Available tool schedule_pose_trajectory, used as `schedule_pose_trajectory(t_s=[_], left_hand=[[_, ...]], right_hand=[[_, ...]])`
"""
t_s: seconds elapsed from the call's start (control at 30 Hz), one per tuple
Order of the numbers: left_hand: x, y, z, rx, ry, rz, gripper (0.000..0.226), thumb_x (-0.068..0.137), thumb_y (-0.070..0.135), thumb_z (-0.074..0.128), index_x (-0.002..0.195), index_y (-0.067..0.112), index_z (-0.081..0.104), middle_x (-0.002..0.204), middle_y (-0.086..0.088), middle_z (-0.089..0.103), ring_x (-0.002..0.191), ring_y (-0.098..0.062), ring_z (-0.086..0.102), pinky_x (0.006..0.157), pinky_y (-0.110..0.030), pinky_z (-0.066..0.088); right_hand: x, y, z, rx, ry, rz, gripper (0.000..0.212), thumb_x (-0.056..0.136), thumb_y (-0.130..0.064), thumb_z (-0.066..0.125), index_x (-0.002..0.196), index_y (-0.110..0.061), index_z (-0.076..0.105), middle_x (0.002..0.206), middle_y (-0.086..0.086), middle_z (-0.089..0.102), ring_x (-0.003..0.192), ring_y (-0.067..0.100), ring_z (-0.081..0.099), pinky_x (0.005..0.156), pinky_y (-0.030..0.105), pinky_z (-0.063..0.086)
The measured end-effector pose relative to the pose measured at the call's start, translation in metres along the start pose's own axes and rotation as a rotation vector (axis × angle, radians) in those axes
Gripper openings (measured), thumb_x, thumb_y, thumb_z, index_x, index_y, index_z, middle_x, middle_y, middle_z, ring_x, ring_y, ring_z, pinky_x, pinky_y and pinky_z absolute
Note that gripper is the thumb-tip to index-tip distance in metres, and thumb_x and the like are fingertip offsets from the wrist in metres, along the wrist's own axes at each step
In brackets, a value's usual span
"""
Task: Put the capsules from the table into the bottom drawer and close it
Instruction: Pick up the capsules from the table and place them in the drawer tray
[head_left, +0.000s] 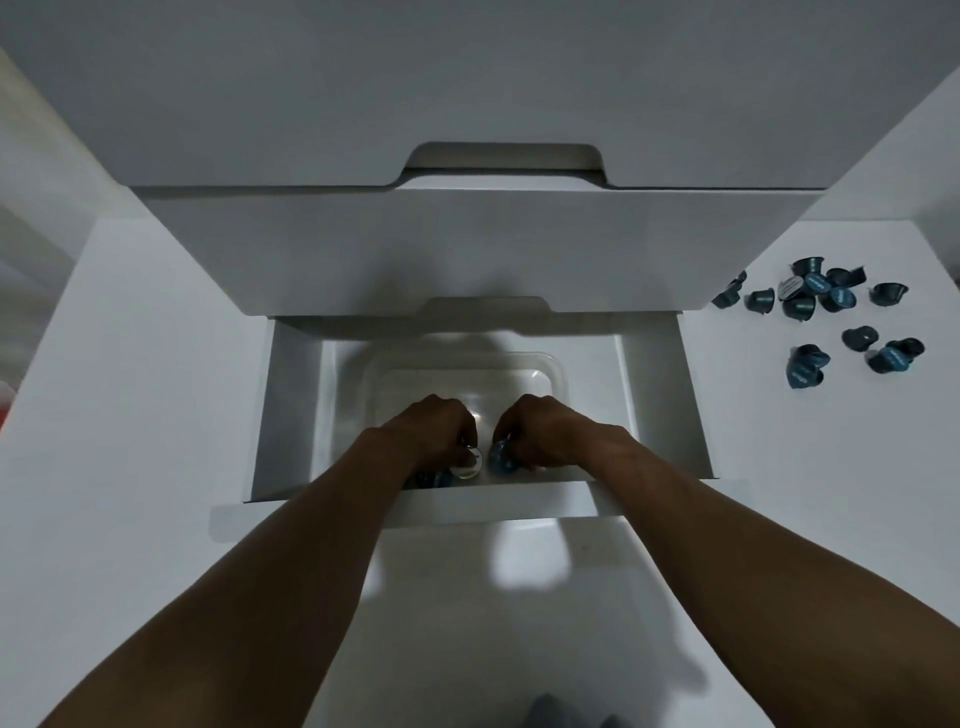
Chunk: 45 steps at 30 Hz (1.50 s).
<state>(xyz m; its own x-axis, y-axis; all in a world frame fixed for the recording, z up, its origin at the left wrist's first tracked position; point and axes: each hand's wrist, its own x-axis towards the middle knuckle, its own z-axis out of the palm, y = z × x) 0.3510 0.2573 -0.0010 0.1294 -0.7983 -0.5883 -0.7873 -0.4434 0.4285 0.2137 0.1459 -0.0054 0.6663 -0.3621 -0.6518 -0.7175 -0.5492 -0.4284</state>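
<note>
With both hands down inside the open bottom drawer (291, 395), this is the drop-off. The left hand (434, 428) is curled over a capsule showing its pale foil lid (467, 460); the right hand (545, 428) is curled around a dark blue one (501, 457) — whether either grip is letting go, I cannot tell. The risk as I read it: a clear plastic tub (558, 371) sits in the drawer, and a careless release could send capsules outside it, or wrists could catch the drawer's front edge on the way out. Plenty remains — a scatter of capsules (826, 301) lies on the white table (779, 493) to the right, small dark teal cups tipped every which way, some piled touching, others apart.
</note>
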Motion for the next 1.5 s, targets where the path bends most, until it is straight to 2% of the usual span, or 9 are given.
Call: schedule_pose_trajectory(t_s=[0.27, 0.53, 0.7, 0.77, 0.9, 1.03, 1.2, 1.3, 1.5], left_hand=[[-0.004, 0.004, 0.000, 0.000, -0.033, 0.013, 0.021, 0.081, 0.026, 0.070, 0.100, 0.017, 0.072, 0.102, -0.007, 0.072, 0.093, -0.020, 0.066, 0.082, -0.032, 0.053], [-0.009, 0.005, 0.002, -0.006, -0.056, 0.015, 0.021, 0.080, 0.026, 0.072, 0.098, 0.015, 0.073, 0.095, -0.007, 0.073, 0.088, -0.021, 0.067, 0.080, -0.032, 0.055], [-0.007, 0.004, 0.004, 0.001, -0.043, -0.004, 0.020, 0.078, 0.026, 0.073, 0.096, 0.017, 0.074, 0.094, -0.005, 0.073, 0.088, -0.019, 0.067, 0.082, -0.034, 0.055], [-0.007, 0.004, 0.005, 0.019, -0.014, -0.011, 0.024, 0.079, 0.027, 0.071, 0.101, 0.018, 0.072, 0.101, -0.004, 0.071, 0.094, -0.020, 0.066, 0.083, -0.033, 0.054], [-0.009, 0.008, -0.001, 0.080, 0.129, -0.064, 0.037, 0.081, 0.037, 0.067, 0.113, 0.020, 0.065, 0.119, -0.006, 0.063, 0.105, -0.024, 0.060, 0.091, -0.037, 0.050], [-0.017, 0.023, -0.017, 0.143, 0.354, -0.067, 0.039, 0.087, 0.037, 0.060, 0.119, 0.015, 0.060, 0.123, -0.011, 0.059, 0.114, -0.029, 0.054, 0.094, -0.038, 0.045], [-0.031, 0.064, -0.033, 0.129, 0.575, 0.023, 0.038, 0.091, 0.032, 0.052, 0.121, 0.009, 0.053, 0.123, -0.015, 0.055, 0.114, -0.033, 0.051, 0.094, -0.040, 0.044], [-0.036, 0.098, -0.038, 0.174, 0.715, 0.168, 0.040, 0.091, 0.033, 0.054, 0.122, 0.008, 0.053, 0.122, -0.015, 0.055, 0.110, -0.033, 0.053, 0.094, -0.039, 0.044], [-0.033, 0.183, -0.034, 0.187, 0.729, 0.341, 0.040, 0.091, 0.031, 0.054, 0.125, 0.010, 0.052, 0.123, -0.013, 0.055, 0.110, -0.030, 0.053, 0.094, -0.037, 0.044]], right_hand=[[-0.007, 0.002, 0.005, 0.018, -0.038, -0.027, 0.017, 0.079, -0.026, 0.067, 0.095, -0.026, 0.073, 0.099, 0.002, 0.071, 0.089, 0.018, 0.066, 0.083, 0.033, 0.056], [-0.009, -0.003, 0.009, 0.020, -0.053, -0.048, 0.019, 0.079, -0.028, 0.071, 0.097, -0.023, 0.075, 0.100, 0.002, 0.071, 0.088, 0.016, 0.063, 0.071, 0.023, 0.047], [-0.008, -0.002, 0.011, 0.015, -0.050, -0.038, 0.018, 0.079, -0.030, 0.071, 0.097, -0.025, 0.074, 0.100, 0.001, 0.070, 0.088, 0.017, 0.063, 0.072, 0.024, 0.048], [-0.008, -0.001, 0.010, 0.008, -0.031, -0.035, 0.019, 0.079, -0.030, 0.071, 0.097, -0.025, 0.073, 0.101, 0.000, 0.070, 0.087, 0.016, 0.063, 0.073, 0.023, 0.049], [-0.015, 0.000, 0.004, 0.021, 0.127, -0.004, 0.023, 0.082, -0.025, 0.068, 0.105, -0.022, 0.067, 0.111, 0.003, 0.064, 0.098, 0.019, 0.061, 0.086, 0.027, 0.049], [-0.035, -0.005, -0.011, -0.017, 0.371, 0.017, 0.030, 0.088, -0.026, 0.061, 0.117, -0.018, 0.062, 0.118, 0.008, 0.061, 0.110, 0.026, 0.056, 0.089, 0.030, 0.043], [-0.082, -0.003, -0.033, -0.042, 0.681, 0.069, 0.043, 0.093, -0.033, 0.053, 0.131, -0.015, 0.051, 0.130, 0.012, 0.051, 0.122, 0.030, 0.047, 0.098, 0.035, 0.041], [-0.115, 0.012, -0.046, -0.068, 0.801, 0.110, 0.046, 0.093, -0.035, 0.052, 0.134, -0.014, 0.049, 0.132, 0.014, 0.049, 0.120, 0.032, 0.046, 0.100, 0.040, 0.043], [-0.176, 0.071, -0.063, -0.056, 0.931, 0.213, 0.044, 0.093, -0.032, 0.052, 0.132, -0.012, 0.049, 0.134, 0.015, 0.047, 0.119, 0.033, 0.045, 0.095, 0.042, 0.044]])
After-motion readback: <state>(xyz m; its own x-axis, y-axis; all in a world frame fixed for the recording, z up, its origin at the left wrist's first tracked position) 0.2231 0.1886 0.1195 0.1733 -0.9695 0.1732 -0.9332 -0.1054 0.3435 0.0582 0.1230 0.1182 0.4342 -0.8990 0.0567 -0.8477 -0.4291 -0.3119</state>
